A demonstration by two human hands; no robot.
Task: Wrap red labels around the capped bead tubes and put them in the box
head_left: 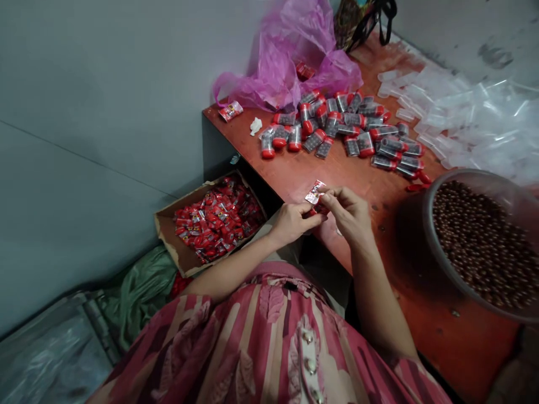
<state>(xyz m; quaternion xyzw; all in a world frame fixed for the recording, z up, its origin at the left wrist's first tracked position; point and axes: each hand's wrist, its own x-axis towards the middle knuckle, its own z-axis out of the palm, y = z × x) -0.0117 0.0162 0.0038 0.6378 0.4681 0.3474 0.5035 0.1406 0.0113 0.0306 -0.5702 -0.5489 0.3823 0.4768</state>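
Observation:
A small printed red-and-silver packet [315, 192] is pinched between my hands over the table's front edge. My left hand [292, 221] has its thumb and fingers closed on the packet's lower red part. At the upper right of the packet, my right hand [348, 213] is closed with thumb and fingertips on its edge. Whatever the packet contains is hidden by my fingers. Beyond my hands lie several small clear tubes with red caps [332, 123], filled with dark round pellets. To the left and lower, a cardboard box [168, 227] holds a heap of similar red packets [221, 219].
A clear tub [428, 219] of brown beads [484, 241] stands on the orange-red table [269, 163] at right. Behind it are piled empty clear tubes [475, 118]. A pink plastic bag [290, 56], a loose packet [230, 111] and a white scrap [255, 126] lie toward the back.

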